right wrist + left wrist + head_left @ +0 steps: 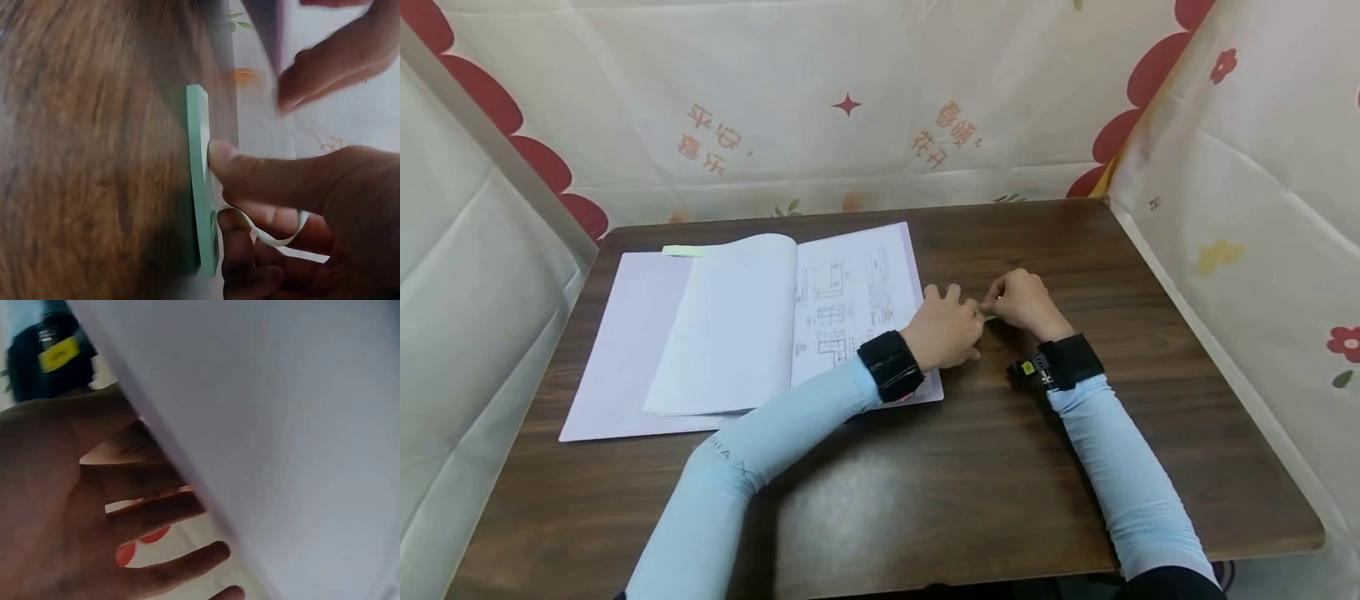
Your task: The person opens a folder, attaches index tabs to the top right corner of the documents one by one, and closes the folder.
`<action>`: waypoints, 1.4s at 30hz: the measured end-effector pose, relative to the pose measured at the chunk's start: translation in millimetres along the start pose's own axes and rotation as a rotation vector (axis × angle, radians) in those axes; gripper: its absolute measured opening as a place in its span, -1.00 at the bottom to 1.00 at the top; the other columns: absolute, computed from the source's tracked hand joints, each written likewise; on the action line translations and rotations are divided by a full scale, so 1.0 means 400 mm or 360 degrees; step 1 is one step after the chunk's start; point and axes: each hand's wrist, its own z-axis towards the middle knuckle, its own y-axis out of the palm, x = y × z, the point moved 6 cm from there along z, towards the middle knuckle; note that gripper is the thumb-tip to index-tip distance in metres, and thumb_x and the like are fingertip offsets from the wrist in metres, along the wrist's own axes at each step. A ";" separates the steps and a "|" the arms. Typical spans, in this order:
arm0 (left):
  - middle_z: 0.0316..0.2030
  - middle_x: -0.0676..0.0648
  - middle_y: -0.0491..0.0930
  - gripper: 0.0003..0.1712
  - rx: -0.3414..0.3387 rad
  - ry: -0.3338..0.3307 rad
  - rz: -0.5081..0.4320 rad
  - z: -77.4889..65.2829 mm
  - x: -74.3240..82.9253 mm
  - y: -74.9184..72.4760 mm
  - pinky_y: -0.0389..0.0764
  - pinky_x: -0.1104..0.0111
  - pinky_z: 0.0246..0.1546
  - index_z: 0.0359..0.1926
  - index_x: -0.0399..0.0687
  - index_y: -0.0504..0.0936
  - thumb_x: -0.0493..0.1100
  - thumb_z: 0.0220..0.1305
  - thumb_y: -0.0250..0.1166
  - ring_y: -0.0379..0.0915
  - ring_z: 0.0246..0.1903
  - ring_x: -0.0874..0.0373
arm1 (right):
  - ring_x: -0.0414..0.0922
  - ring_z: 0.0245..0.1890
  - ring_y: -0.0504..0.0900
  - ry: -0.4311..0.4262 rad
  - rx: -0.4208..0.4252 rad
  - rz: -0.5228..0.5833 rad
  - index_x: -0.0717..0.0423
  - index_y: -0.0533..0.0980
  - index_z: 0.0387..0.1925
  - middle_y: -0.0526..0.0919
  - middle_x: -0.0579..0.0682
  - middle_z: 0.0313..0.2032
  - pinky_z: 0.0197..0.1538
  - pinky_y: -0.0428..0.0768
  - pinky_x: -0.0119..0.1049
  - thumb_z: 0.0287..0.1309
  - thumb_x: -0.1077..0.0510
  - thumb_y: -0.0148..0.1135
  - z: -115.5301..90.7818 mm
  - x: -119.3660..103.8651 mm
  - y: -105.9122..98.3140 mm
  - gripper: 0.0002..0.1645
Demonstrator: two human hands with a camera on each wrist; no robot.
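Observation:
A pale green sticky note pad [199,181] lies on the table to the right of the open folder. My right hand [1026,304] is over it, thumb tip at the pad's face, and its fingers pinch a curled-up sticky note [273,240] that rises from the pad. My left hand [946,331] hovers by the folder's right edge with its fingers loosely spread, fingertips close to the right hand. In the left wrist view, the edge of the folder [281,437] hides part of the left fingers [178,569].
The lilac folder [625,350] lies open, a white sheet [737,325] turned to its left and a page of technical drawings [880,267] on its right. A green tab [681,250] sticks out at the top. Cloth walls [850,50] surround the brown table [887,517].

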 end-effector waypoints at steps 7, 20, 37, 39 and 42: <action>0.31 0.06 0.56 -0.22 -0.0178 -0.0104 -0.0041 0.045 0.010 0.056 0.45 -0.04 0.26 0.37 0.13 0.55 0.49 0.46 -0.06 0.32 0.34 -0.04 | 0.10 -0.27 0.46 0.0014 -0.0039 0.0028 0.20 0.67 -0.24 0.65 0.25 -0.16 -0.15 0.42 -0.07 0.24 0.20 0.37 0.004 0.005 0.009 -0.88; 0.16 0.05 0.61 -0.22 -0.0152 -0.0145 -0.0099 0.051 0.027 0.083 0.48 0.07 0.17 0.31 0.09 0.60 0.49 0.46 -0.06 0.36 0.24 0.02 | 0.09 -0.25 0.46 0.0031 -0.0011 -0.0038 0.18 0.72 -0.24 0.59 0.18 -0.23 -0.23 0.42 -0.12 0.28 0.12 0.36 -0.011 0.041 -0.014 -0.81; 0.03 0.07 0.65 -0.36 -0.0073 -0.0190 -0.0051 0.047 0.035 0.079 0.46 0.11 0.01 0.12 0.11 0.70 0.39 0.54 -0.08 0.38 0.09 0.07 | 0.14 -0.12 0.57 0.0171 -0.0039 0.0022 0.26 0.71 -0.12 0.71 0.30 -0.08 -0.11 0.53 -0.03 0.29 0.13 0.38 -0.026 0.105 -0.075 -0.74; 0.05 0.07 0.65 -0.39 -0.0087 -0.0193 -0.0070 0.046 0.036 0.077 0.45 0.10 0.03 0.12 0.12 0.70 0.36 0.56 -0.08 0.37 0.10 0.07 | 0.16 -0.10 0.55 0.0185 -0.0043 0.0017 0.28 0.70 -0.09 0.70 0.32 -0.05 -0.07 0.53 0.02 0.35 0.12 0.33 -0.036 0.128 -0.100 -0.72; 0.09 0.07 0.63 -0.41 -0.0132 -0.0207 -0.0104 0.043 0.033 0.076 0.45 0.07 0.08 0.19 0.10 0.66 0.32 0.57 -0.07 0.35 0.15 0.07 | 0.13 -0.15 0.60 0.0166 -0.0035 0.0039 0.33 0.67 -0.07 0.70 0.34 -0.08 -0.12 0.58 -0.05 0.45 0.14 0.21 -0.049 0.150 -0.128 -0.70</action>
